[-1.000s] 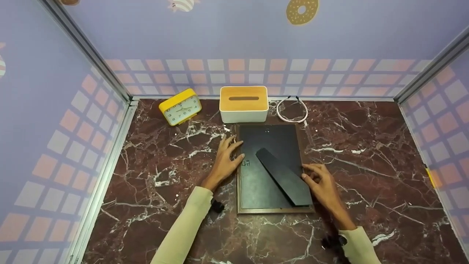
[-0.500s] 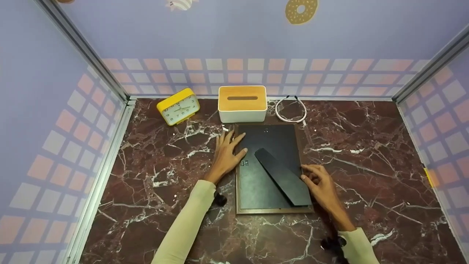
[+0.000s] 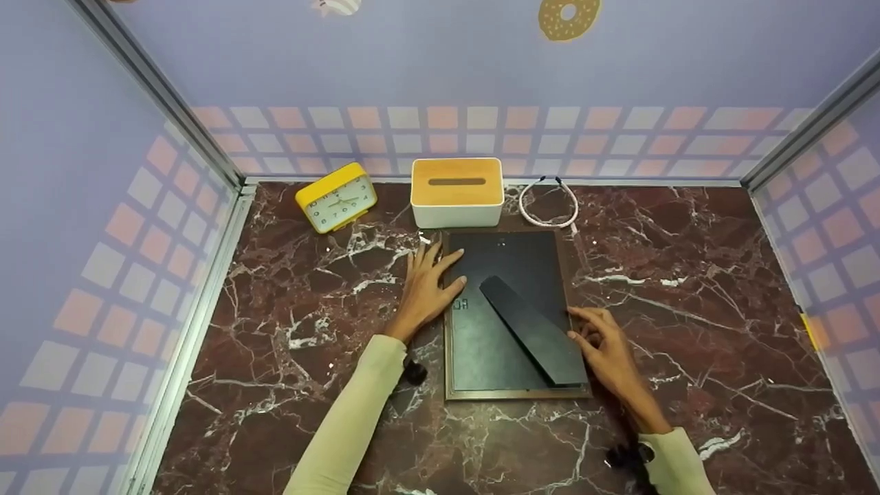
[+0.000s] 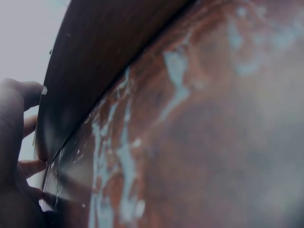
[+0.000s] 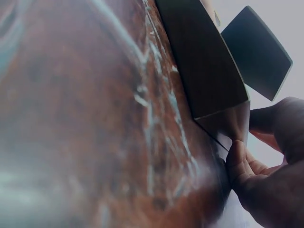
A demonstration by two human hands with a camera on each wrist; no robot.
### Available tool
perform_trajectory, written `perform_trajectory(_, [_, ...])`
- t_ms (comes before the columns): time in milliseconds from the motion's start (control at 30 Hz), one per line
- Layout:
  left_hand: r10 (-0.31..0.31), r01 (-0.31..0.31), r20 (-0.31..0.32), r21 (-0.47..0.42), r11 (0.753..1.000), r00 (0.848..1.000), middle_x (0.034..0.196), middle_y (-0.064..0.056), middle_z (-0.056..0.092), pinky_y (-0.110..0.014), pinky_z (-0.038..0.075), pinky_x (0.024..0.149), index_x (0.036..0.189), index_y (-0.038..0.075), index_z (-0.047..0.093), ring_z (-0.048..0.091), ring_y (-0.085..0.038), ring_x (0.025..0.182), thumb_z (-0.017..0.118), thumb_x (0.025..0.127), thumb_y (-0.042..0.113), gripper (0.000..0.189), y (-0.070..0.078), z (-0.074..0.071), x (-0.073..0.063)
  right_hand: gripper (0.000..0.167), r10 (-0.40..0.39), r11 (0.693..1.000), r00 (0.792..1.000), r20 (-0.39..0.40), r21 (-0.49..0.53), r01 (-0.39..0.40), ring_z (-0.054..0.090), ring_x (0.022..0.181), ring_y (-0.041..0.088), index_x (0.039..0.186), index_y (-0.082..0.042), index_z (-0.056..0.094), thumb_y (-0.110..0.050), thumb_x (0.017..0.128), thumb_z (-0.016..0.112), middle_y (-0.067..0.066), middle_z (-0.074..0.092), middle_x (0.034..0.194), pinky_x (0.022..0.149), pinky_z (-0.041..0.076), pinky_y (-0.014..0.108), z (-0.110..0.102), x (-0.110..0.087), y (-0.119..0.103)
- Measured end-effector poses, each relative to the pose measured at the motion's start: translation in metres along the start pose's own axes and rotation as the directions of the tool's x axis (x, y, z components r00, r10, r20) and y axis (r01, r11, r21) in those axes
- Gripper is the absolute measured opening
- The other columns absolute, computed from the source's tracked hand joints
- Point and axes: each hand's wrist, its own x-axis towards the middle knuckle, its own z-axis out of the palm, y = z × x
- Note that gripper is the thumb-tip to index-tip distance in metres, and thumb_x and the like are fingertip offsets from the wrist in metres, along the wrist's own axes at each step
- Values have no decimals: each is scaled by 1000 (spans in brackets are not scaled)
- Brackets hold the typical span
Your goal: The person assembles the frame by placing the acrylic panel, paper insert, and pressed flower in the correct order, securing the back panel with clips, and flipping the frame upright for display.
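A picture frame (image 3: 474,357) lies face down on the marble-patterned table, black backing upward. Its black easel stand (image 3: 533,333) slants from the middle to the lower right corner. My left hand (image 3: 426,292) rests at the frame's left side, fingers fairly straight and spread, thumb and forefinger over the edge. At the right side, my right hand (image 3: 608,350) holds the edge with bent fingers and thumb. The right wrist view shows the dark frame side (image 5: 204,61), fingertips against it, and the stand (image 5: 259,52) jutting up. In the left wrist view, fingers touch the frame's side (image 4: 104,52).
Behind the frame stands a white tissue box (image 3: 457,216) with a wooden lid. A yellow alarm clock (image 3: 338,199) sits to its left, a pale headband (image 3: 550,223) to its right. Patterned walls enclose the table (image 3: 295,385) at the back and both sides.
My left hand has slid a little up and right along the frame's left edge, its thumb now further onto the backing. My right hand and the frame look nearly unchanged.
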Motion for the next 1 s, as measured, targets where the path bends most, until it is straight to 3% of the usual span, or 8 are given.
perform_trajectory(533, [-10, 11, 40, -8, 1000, 999, 175, -26, 34, -67, 0, 135, 158, 20, 63, 17, -53, 165, 70, 106, 39, 56, 2, -3, -1, 55, 17, 1000, 999, -32, -17, -18, 55, 83, 12, 141, 16, 64, 25, 87, 75, 32, 62, 126, 68, 46, 10, 5, 0, 0])
perform_trajectory(733, [10, -10, 46, -1, 1000, 999, 176, -27, 31, -65, -1, 135, 162, 19, 59, 17, -52, 166, 67, 108, 39, 58, -1, -1, -2, 56, 49, 999, 999, -8, 8, -49, 57, 84, 10, 143, 11, 66, 19, 89, 78, 27, 64, 127, 69, 49, 10, 1, 2, -1])
perform_trajectory(1000, [8, -10, 50, 25, 1000, 999, 176, -27, 30, -63, 0, 136, 167, 20, 51, 15, -50, 167, 62, 108, 45, 65, -3, 3, -3, 45, 83, 996, 995, -48, 32, -81, 61, 84, 11, 137, 18, 65, 21, 94, 72, 35, 65, 123, 71, 50, 10, 0, 19, -2])
